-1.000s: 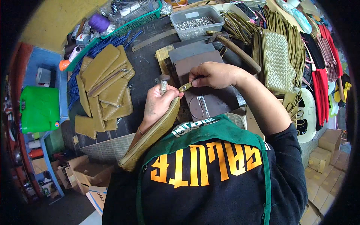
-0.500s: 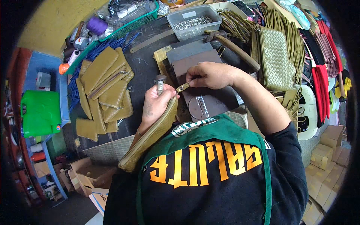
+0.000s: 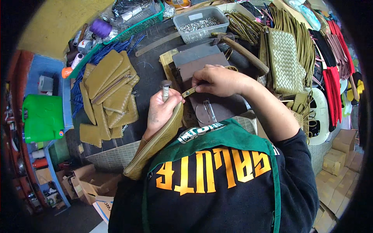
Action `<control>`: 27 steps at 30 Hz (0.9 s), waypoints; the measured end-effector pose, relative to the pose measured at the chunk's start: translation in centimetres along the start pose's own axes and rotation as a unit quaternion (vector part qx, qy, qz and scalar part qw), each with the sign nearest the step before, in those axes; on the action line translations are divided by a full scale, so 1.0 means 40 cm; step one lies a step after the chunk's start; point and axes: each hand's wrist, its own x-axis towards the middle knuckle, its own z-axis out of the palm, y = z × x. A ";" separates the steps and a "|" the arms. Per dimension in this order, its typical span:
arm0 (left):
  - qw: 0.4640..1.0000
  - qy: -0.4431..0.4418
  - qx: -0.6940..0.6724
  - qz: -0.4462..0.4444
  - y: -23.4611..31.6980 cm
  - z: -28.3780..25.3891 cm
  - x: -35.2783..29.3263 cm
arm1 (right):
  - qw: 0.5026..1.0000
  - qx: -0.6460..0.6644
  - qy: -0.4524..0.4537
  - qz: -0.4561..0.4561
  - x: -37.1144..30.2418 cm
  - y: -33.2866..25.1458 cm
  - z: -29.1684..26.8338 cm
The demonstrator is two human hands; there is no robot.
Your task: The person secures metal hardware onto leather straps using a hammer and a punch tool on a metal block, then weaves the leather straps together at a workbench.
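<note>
Strap [image 3: 192, 91], olive and narrow, spans the gap between my hands, a round metal stud [image 3: 187, 93] showing on it. I judge this piece partly done: the stud is in place, but whether it is firmly set I cannot tell, so securing it may be what is left. At the strap's eight o'clock, my left hand [image 3: 158, 108] pinches one end while also gripping an upright metal rod [image 3: 166, 91] with a broad dark head. Between two and three o'clock, my right hand [image 3: 219, 80], fingers drawn narrow, holds the other end. The matching pouch [image 3: 157, 144] hangs toward seven o'clock along my left forearm; my fingers hide how the two join. A dark slab [image 3: 229, 108] reaches out toward four o'clock. Farther out, piled pouches [image 3: 107, 75] lie at nine, a tub [image 3: 200, 35] of small metal pieces sits at twelve, and a hammer [image 3: 248, 57] rests at two, untouched.
</note>
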 end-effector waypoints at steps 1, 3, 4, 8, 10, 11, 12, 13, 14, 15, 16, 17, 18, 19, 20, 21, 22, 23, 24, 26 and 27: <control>1.000 -0.005 0.016 0.019 -0.001 -0.002 -0.003 | 1.000 -0.001 0.000 -0.001 -0.008 -0.010 0.002; 0.998 0.004 0.051 0.025 0.013 0.006 -0.009 | 0.989 -0.104 0.097 -0.041 -0.027 -0.032 0.007; 0.996 0.013 0.086 0.028 0.017 0.007 -0.012 | 0.989 -0.106 0.097 -0.042 -0.032 -0.036 0.012; 0.991 -0.004 0.051 0.121 0.047 0.021 -0.032 | 0.939 -0.189 0.255 -0.134 -0.056 -0.050 0.027; 0.991 -0.015 0.056 0.117 0.053 0.020 -0.035 | 0.929 -0.192 0.281 -0.146 -0.061 -0.049 0.032; 0.991 -0.029 0.063 0.112 0.055 0.019 -0.036 | 0.929 -0.191 0.281 -0.146 -0.062 -0.047 0.033; 0.991 -0.029 0.063 0.111 0.056 0.021 -0.036 | 0.930 -0.186 0.283 -0.140 -0.064 -0.046 0.035; 0.991 -0.024 0.061 0.117 0.055 0.024 -0.037 | 0.931 -0.180 0.286 -0.134 -0.064 -0.045 0.037; 0.990 -0.017 0.059 0.123 0.056 0.027 -0.039 | 0.931 -0.180 0.286 -0.134 -0.064 -0.047 0.037; 0.990 -0.017 0.060 0.123 0.055 0.027 -0.038 | 0.932 -0.176 0.286 -0.135 -0.064 -0.049 0.037; 0.989 -0.018 0.036 0.140 0.051 0.026 -0.036 | 0.933 -0.172 0.286 -0.137 -0.064 -0.052 0.037; 0.987 -0.019 0.012 0.157 0.046 0.025 -0.034 | 0.933 -0.172 0.286 -0.136 -0.064 -0.053 0.036; 0.987 -0.020 0.012 0.158 0.043 0.023 -0.033 | 0.933 -0.175 0.285 -0.136 -0.064 -0.054 0.036; 0.987 -0.024 0.005 0.158 0.041 0.020 -0.033 | 0.933 -0.177 0.284 -0.135 -0.064 -0.055 0.036; 0.987 -0.029 -0.003 0.157 0.039 0.019 -0.031 | 0.932 -0.178 0.285 -0.133 -0.065 -0.053 0.036; 0.987 -0.031 -0.004 0.157 0.039 0.017 -0.030 | 0.932 -0.178 0.286 -0.133 -0.065 -0.051 0.036; 0.990 -0.030 -0.003 0.136 0.039 0.014 -0.030 | 0.932 -0.178 0.286 -0.132 -0.066 -0.049 0.036; 0.993 -0.029 -0.001 0.114 0.040 0.014 -0.030 | 0.932 -0.179 0.287 -0.132 -0.067 -0.049 0.036; 0.993 -0.030 -0.001 0.114 0.041 0.016 -0.030 | 0.932 -0.181 0.286 -0.131 -0.067 -0.049 0.036; 0.994 -0.027 -0.038 0.095 0.047 0.020 -0.029 | 0.932 -0.184 0.285 -0.129 -0.066 -0.052 0.038; 0.994 -0.028 -0.038 0.096 0.048 0.021 -0.029 | 0.912 -0.223 0.321 -0.122 -0.065 -0.058 0.042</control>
